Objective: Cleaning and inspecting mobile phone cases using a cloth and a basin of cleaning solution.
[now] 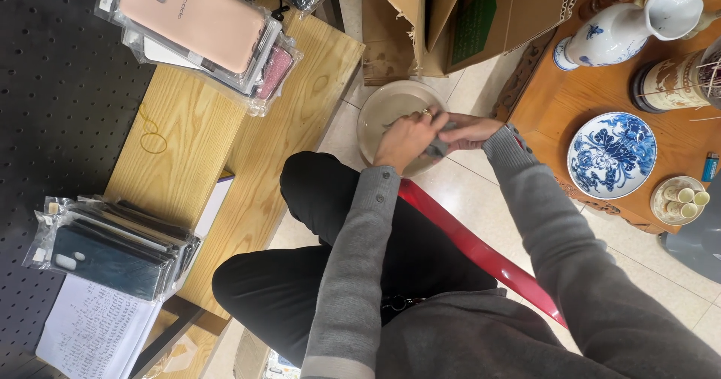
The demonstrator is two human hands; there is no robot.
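This looks like a small shop, with stock lying about. On the wooden desk (225, 146) lie stacks of phone cases in clear plastic sleeves: a pink pile (203, 26) at one end and a dark pile (113, 247) at the other, beside a handwritten sheet of paper (94, 330). A black pegboard (52, 108), the kind used for hanging goods, runs along the desk. Cardboard boxes (458, 18) stand on the tiled floor (466, 191). On a carved wooden table (593, 108) sit a blue-and-white vase (631, 22) and a blue-and-white plate (612, 154), set out like display pieces.
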